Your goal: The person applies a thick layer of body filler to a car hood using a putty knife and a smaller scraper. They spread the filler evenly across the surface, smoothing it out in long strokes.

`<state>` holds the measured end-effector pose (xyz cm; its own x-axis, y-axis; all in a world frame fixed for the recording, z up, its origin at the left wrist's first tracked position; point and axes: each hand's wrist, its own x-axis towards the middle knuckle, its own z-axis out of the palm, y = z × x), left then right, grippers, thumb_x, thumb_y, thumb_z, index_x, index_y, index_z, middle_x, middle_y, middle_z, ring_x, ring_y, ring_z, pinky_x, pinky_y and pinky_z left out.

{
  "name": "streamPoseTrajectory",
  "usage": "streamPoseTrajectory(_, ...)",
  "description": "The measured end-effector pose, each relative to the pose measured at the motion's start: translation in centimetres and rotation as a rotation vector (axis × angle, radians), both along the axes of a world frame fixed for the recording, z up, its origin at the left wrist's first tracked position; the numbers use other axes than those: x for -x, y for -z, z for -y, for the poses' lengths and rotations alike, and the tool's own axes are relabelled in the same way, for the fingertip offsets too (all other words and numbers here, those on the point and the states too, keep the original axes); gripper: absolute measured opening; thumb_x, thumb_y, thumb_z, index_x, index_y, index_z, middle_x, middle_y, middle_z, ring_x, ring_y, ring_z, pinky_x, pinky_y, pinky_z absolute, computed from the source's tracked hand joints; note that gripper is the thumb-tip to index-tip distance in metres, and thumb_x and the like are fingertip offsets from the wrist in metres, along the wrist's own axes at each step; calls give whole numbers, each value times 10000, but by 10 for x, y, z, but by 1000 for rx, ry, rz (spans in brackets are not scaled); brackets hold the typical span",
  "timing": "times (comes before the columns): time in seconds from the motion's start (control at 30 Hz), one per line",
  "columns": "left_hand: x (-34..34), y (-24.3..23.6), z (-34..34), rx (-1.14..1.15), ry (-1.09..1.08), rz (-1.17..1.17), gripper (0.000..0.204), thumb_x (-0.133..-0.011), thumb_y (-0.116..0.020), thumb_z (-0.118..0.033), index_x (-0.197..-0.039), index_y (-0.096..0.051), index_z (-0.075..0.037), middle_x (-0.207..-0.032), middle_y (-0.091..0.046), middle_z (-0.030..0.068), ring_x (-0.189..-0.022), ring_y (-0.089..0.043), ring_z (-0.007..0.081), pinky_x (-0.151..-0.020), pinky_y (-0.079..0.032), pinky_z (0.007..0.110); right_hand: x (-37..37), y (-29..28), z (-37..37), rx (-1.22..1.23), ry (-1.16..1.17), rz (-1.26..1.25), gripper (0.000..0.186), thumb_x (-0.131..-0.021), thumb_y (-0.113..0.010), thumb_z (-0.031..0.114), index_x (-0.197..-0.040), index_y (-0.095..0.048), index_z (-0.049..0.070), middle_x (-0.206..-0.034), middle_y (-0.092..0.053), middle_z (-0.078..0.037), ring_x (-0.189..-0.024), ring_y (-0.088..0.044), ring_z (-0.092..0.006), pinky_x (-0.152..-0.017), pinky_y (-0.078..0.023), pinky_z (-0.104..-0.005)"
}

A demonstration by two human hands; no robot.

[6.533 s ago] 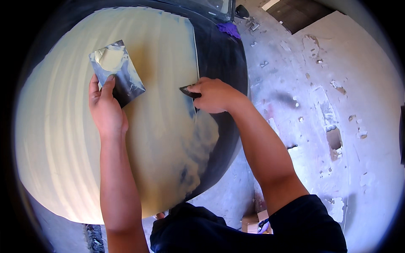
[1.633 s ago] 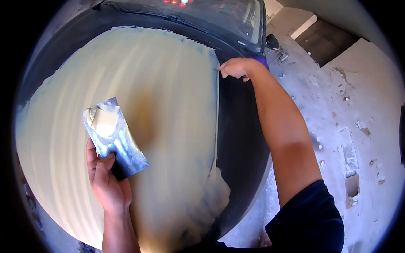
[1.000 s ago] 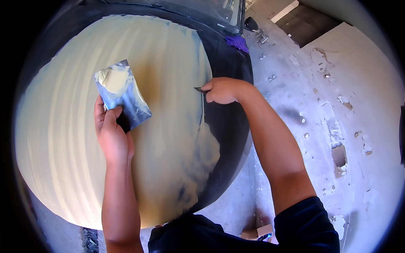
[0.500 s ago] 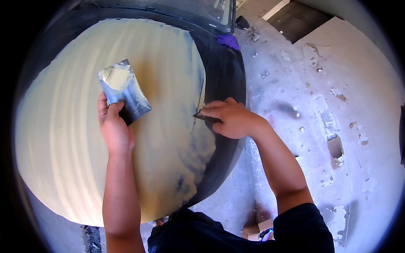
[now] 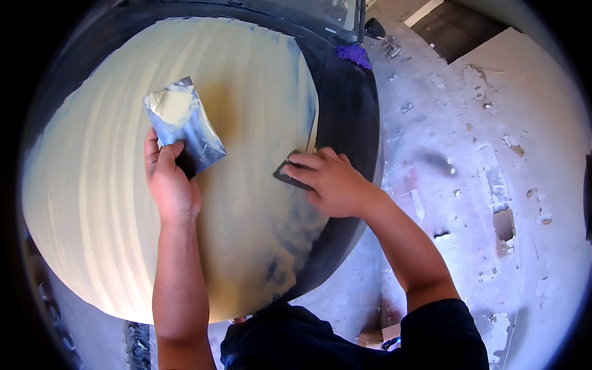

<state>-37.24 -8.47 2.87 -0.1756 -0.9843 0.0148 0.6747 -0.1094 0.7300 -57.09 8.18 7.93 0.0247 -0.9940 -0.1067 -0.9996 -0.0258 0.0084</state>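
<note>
A broad car panel (image 5: 111,185), mostly coated in cream filler, spreads beneath both hands; bluish patches show at its lower right. My left hand (image 5: 169,185) grips a rectangular metal plate (image 5: 200,142) by its near edge, thumb on top. A lump of pale putty (image 5: 174,106) sits at the plate's far end. Closed around a dark flat spreader (image 5: 288,170), my right hand (image 5: 339,185) presses it to the coating near the panel's right side. The fingers lie over the spreader and cover part of it.
The dark uncoated rim (image 5: 348,117) of the panel curves along the right. A crumpled purple cloth (image 5: 354,55) lies on it, far right. Beyond is a pale, chipped floor (image 5: 456,203). A cardboard box (image 5: 373,338) stands low beside my right sleeve.
The view has shifted slightly, moving the panel rightward in it. My right hand has drawn the spreader toward me and left over the coating, turning its face flatter. My left hand keeps its hold.
</note>
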Motion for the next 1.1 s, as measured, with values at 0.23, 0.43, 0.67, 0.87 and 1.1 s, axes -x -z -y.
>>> streamPoseTrajectory(0.23, 1, -5, -1, 3, -1, -2, 479, -831, -414, 4, -1309, -435, -14, -1193, -558, 80, -1094, -523, 176, -961, -410, 351, 8, -9, -28, -40, 38, -45, 550, -750, -577, 152, -1297, -537, 185, -1352, -481, -13, -1089, -474, -319, -850, -433, -476)
streamPoseTrajectory(0.43, 3, -3, 0, 19, -2, -6, 485, -831, -409, 4, -1315, -431, -13, -1199, -556, 85, -1097, -524, 177, -961, -412, 349, 26, -15, 50, -47, 324, 33, 507, -802, -524, 198, -1308, -527, 164, -1370, -462, -32, -1135, -457, -347, -896, -417, -507)
streamPoseTrajectory(0.67, -3, -2, 2, 33, -20, 7, 469, -825, -409, 14, -1291, -448, -13, -1184, -560, 81, -1086, -529, 171, -956, -414, 340, -22, -21, 32, -268, 221, -19, 530, -803, -513, 166, -1333, -503, 158, -1359, -468, -38, -1063, -478, -357, -857, -446, -484)
streamPoseTrajectory(0.87, 2, -5, -1, 10, -27, -16, 459, -825, -409, 19, -1280, -456, -14, -1180, -562, 76, -1079, -527, 171, -952, -412, 340, -24, -10, -27, -156, 109, -78, 569, -731, -570, 127, -1297, -532, 166, -1319, -494, -29, -1017, -478, -349, -794, -436, -480)
streamPoseTrajectory(1.1, 0, -5, -2, 17, -16, 7, 479, -827, -408, 15, -1304, -442, -11, -1188, -561, 80, -1089, -526, 171, -964, -406, 340, 19, -20, 4, 13, 69, -90, 538, -755, -570, 141, -1292, -554, 177, -1351, -490, 0, -1101, -454, -292, -870, -400, -437)
